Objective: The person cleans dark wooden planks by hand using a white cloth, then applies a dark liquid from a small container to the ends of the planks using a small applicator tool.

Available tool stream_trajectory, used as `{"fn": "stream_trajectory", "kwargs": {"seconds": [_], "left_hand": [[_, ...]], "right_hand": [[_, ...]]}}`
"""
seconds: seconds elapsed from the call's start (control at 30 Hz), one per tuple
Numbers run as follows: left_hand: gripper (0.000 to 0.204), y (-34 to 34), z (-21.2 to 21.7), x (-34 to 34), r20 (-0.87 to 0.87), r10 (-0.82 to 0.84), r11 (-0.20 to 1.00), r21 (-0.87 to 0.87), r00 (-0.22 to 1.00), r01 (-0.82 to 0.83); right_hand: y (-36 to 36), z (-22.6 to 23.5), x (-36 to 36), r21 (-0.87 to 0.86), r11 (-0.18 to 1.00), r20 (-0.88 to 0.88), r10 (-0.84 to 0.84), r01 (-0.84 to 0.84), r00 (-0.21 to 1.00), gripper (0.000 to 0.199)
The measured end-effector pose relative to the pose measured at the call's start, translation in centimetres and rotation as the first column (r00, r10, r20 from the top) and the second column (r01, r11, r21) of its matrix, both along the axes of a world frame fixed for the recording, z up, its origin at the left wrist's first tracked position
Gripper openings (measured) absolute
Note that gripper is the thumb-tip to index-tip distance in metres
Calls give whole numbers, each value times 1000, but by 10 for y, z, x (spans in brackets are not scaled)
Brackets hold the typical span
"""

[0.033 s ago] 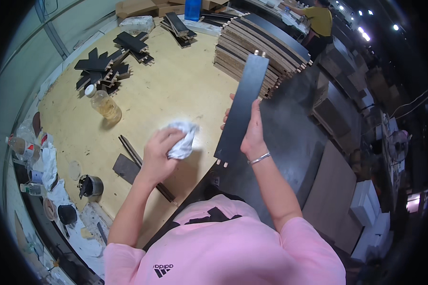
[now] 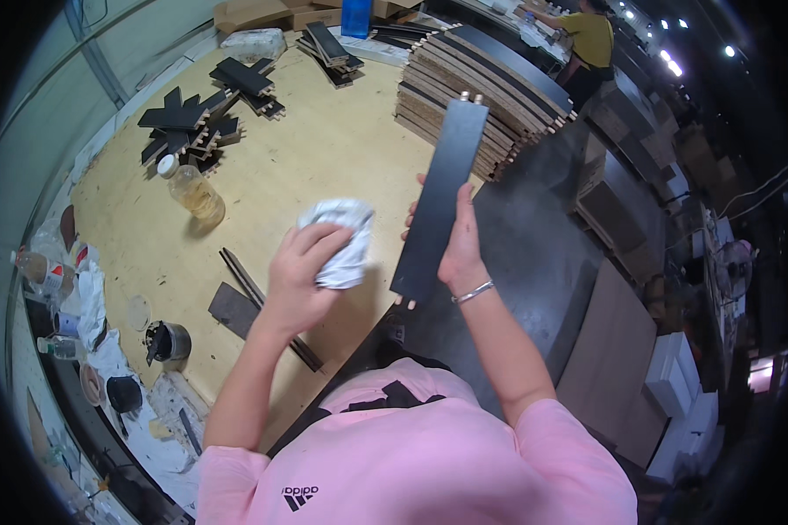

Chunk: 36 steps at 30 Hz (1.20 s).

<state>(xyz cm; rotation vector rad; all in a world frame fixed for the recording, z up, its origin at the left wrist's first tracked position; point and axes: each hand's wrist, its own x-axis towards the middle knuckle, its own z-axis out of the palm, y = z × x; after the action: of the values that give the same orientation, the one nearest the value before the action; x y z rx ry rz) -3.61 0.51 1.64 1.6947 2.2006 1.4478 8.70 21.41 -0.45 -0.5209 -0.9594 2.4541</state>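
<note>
My right hand grips a narrow black wooden panel, thumb along one long edge and fingertips showing at the other. The panel is tilted upright over the table's edge, with light wooden dowels sticking out of both short ends. To its left, my left hand is closed on a crumpled white cloth above the table, apart from the panel. Below that hand, a dark flat piece and thin dark strips lie on the tabletop.
On the pale table stands a bottle of yellowish liquid. Behind it are heaps of short black panels. A tall stack of boards rises at the far right. A dark metal cup sits left. Another person works beyond.
My left hand and the cloth have shifted slightly right, and more of the cloth is spread out. The panel in my right hand has moved a little to the left.
</note>
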Motion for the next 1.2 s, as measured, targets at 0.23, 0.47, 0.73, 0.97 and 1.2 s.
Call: {"fn": "stream_trajectory", "kwargs": {"seconds": [0.23, 0.47, 0.73, 0.97, 1.2], "left_hand": [[34, -17, -36, 30, -55, -264, 964, -39, 963, 262], [34, 7, -1, 46, 61, -192, 969, 172, 979, 179], [21, 0, -30, 57, 117, -74, 983, 175, 990, 52], [21, 2, -30, 39, 83, 93, 986, 131, 992, -104], [13, -8, -34, 42, 191, 92, 983, 138, 977, -120]], "right_hand": [[-25, 33, -25, 39, 982, -64, -184, 187, 981, 76], [-34, 28, -22, 22, 1000, -14, -16, 16, 1000, 73], [-50, 14, -15, -18, 999, 115, -43, 46, 992, 72], [-67, -2, -26, -69, 997, 209, 38, -24, 977, 70], [-74, -5, -30, 37, 996, 217, 70, -79, 974, 74]]}}
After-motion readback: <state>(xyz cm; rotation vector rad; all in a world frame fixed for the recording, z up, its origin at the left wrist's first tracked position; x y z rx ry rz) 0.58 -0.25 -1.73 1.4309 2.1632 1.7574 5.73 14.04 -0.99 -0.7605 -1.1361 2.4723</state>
